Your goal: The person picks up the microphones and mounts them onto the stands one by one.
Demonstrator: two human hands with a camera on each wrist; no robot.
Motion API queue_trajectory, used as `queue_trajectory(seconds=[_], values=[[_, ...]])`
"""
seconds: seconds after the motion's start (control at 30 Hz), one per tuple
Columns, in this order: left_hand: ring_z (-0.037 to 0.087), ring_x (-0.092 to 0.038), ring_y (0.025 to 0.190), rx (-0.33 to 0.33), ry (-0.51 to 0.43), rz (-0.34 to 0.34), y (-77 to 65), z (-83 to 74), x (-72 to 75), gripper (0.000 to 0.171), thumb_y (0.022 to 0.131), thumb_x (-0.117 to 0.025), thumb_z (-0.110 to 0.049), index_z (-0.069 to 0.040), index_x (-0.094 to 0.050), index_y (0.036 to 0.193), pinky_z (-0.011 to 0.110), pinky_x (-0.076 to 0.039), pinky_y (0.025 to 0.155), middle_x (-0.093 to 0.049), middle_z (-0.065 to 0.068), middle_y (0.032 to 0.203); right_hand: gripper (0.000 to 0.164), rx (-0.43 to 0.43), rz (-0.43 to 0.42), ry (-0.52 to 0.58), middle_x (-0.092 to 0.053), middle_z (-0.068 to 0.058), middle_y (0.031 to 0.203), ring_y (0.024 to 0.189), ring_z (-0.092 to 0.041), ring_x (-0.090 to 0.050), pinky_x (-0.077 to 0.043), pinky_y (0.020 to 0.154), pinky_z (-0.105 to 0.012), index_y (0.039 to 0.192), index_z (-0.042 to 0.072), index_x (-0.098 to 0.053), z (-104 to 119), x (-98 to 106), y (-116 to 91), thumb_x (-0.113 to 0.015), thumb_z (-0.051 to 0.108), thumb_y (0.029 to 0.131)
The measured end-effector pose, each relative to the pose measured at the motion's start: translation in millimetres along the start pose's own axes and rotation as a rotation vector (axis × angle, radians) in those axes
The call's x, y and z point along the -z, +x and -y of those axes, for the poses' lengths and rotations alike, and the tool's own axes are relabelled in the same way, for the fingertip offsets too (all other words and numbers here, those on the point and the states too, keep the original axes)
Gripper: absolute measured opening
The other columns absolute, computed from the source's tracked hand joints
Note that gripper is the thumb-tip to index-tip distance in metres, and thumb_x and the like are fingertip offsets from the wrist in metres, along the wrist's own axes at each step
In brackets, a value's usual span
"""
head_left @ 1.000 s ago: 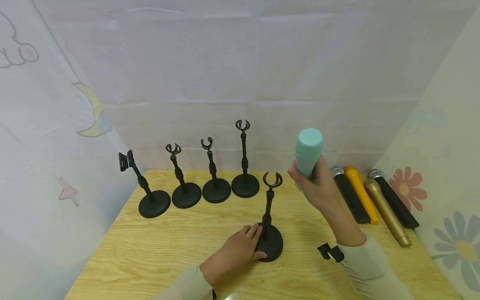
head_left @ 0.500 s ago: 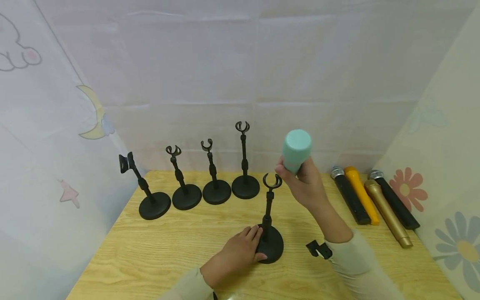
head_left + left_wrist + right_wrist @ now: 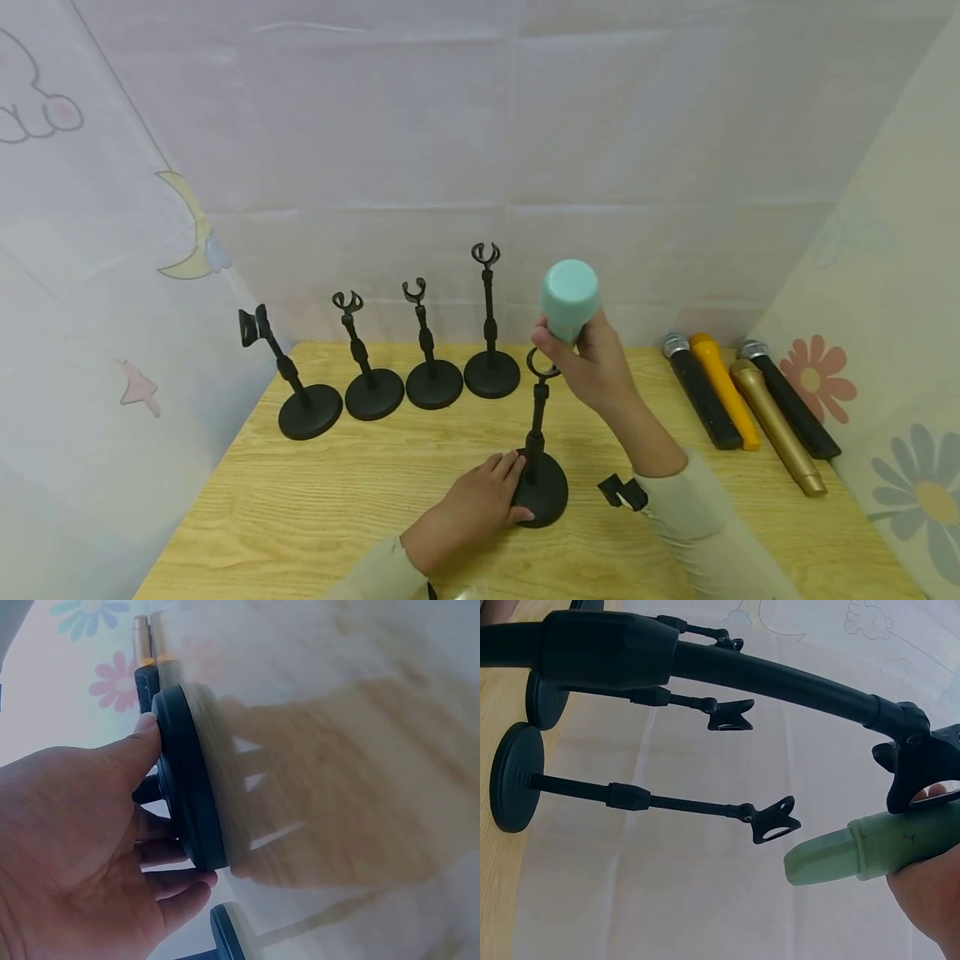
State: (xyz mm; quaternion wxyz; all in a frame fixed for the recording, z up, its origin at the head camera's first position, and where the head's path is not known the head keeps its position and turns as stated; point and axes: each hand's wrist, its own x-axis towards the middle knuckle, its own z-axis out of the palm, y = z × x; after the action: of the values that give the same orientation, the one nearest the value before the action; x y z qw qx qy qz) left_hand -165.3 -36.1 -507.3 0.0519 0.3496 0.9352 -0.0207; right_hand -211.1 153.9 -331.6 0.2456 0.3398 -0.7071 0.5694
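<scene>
At the bottom centre of my head view, the left hand (image 3: pixel 478 500) rests on the round base of the nearest black stand (image 3: pixel 535 446), thumb apart from the fingers; the left wrist view shows the thumb at the base's edge. Right of that, a black bracket (image 3: pixel 622 493) sits at the cuff of the right sleeve (image 3: pixel 693 508). Farther up, right of centre, I have the right hand (image 3: pixel 596 367) with fingers and thumb wrapped around a turquoise microphone (image 3: pixel 570 296), its rounded end toward the top of the frame. It overlaps the stand's open clip (image 3: pixel 922 769); I can't tell whether they touch.

At the right of the frame, four microphones lie side by side on the wooden table (image 3: pixel 337 492): black (image 3: pixel 701 396), orange (image 3: pixel 726 392), gold (image 3: pixel 778 427) and black again (image 3: pixel 791 400). Farther back, from left to centre, I see four more black stands (image 3: pixel 426 337) in a row, the leftmost tilted. Behind everything hangs a pale backdrop (image 3: pixel 375 125).
</scene>
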Motion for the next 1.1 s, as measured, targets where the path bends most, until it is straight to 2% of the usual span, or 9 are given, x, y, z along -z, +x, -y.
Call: queue_trajectory(seconds=[0.27,0.4,0.53,0.7,0.8,0.87,0.93,1.0,1.1], values=[[0.018,-0.044,0.142,-0.003,0.023,0.008,0.3,-1.9,2.1,0.080,0.097,-0.041,-0.067,-0.014,-0.039,0.157,0.027,-0.046,0.108,-0.039,0.003,0.159,0.032,-0.029,-0.014,0.018,-0.063,0.007,0.100,0.088,-0.009,-0.060,-0.050,0.080,-0.021,0.120,-0.008,-0.048,4,-6,0,-0.066,-0.008,0.092],[0.017,-0.044,0.142,0.005,0.049,0.008,-0.4,-4.6,4.4,0.081,0.097,-0.041,-0.068,-0.014,-0.040,0.157,0.026,-0.046,0.107,-0.039,0.002,0.159,0.028,-0.026,-0.010,0.036,-0.063,0.006,0.101,0.091,-0.008,-0.061,-0.050,0.084,-0.021,0.117,-0.008,-0.053,5,-9,-1,-0.067,-0.004,0.093],[0.016,-0.045,0.141,0.006,0.075,0.005,-1.4,-6.0,5.1,0.081,0.097,-0.039,-0.068,-0.014,-0.040,0.157,0.025,-0.046,0.106,-0.040,0.002,0.159,0.023,0.011,0.019,0.047,-0.063,0.007,0.098,0.082,-0.010,-0.058,-0.049,0.075,-0.023,0.110,-0.005,-0.057,4,-13,-3,-0.068,0.009,0.098],[0.016,-0.045,0.140,0.001,0.090,0.001,-2.0,-5.9,2.5,0.081,0.097,-0.038,-0.069,-0.014,-0.041,0.156,0.025,-0.047,0.105,-0.041,0.003,0.158,0.036,0.060,0.010,0.091,-0.063,0.003,0.098,0.074,-0.010,-0.054,-0.047,0.068,-0.024,0.110,-0.007,-0.059,1,-17,-3,-0.066,0.027,0.101],[0.015,-0.046,0.139,0.000,0.106,-0.006,-1.9,-6.1,1.9,0.081,0.097,-0.038,-0.070,-0.014,-0.042,0.156,0.024,-0.047,0.105,-0.042,0.002,0.158,0.037,0.086,-0.001,0.144,-0.061,0.002,0.093,0.063,-0.010,-0.048,-0.044,0.061,-0.025,0.109,-0.008,-0.059,0,-20,-2,-0.066,0.028,0.101],[0.015,-0.047,0.139,0.002,0.120,-0.010,-1.7,-6.3,1.5,0.081,0.096,-0.038,-0.070,-0.014,-0.043,0.155,0.024,-0.048,0.104,-0.042,0.002,0.157,0.034,0.097,-0.013,0.158,-0.060,0.003,0.092,0.061,-0.009,-0.047,-0.043,0.062,-0.025,0.107,-0.008,-0.059,0,-23,-3,-0.066,0.024,0.101],[0.015,-0.047,0.139,0.005,0.128,-0.006,-1.9,-6.6,1.5,0.082,0.096,-0.038,-0.070,-0.015,-0.043,0.155,0.024,-0.048,0.104,-0.042,0.002,0.157,0.026,0.109,-0.020,0.148,-0.061,0.003,0.094,0.070,-0.010,-0.053,-0.048,0.072,-0.025,0.106,-0.007,-0.059,-1,-24,-4,-0.068,0.017,0.099],[0.015,-0.047,0.139,0.010,0.125,0.001,-1.7,-6.7,1.6,0.082,0.096,-0.037,-0.070,-0.015,-0.042,0.156,0.024,-0.048,0.104,-0.041,0.002,0.158,0.023,0.101,-0.025,0.104,-0.063,0.001,0.102,0.086,-0.012,-0.059,-0.049,0.086,-0.025,0.108,-0.005,-0.060,-1,-24,-6,-0.071,0.009,0.095],[0.015,-0.046,0.140,0.014,0.115,0.009,-1.9,-6.8,1.9,0.082,0.097,-0.037,-0.070,-0.014,-0.041,0.156,0.025,-0.048,0.104,-0.041,0.002,0.159,0.032,0.086,-0.007,0.003,-0.063,-0.004,0.109,0.105,-0.016,-0.059,-0.045,0.101,-0.028,0.112,-0.002,-0.060,-2,-23,-9,-0.078,0.001,0.085]])
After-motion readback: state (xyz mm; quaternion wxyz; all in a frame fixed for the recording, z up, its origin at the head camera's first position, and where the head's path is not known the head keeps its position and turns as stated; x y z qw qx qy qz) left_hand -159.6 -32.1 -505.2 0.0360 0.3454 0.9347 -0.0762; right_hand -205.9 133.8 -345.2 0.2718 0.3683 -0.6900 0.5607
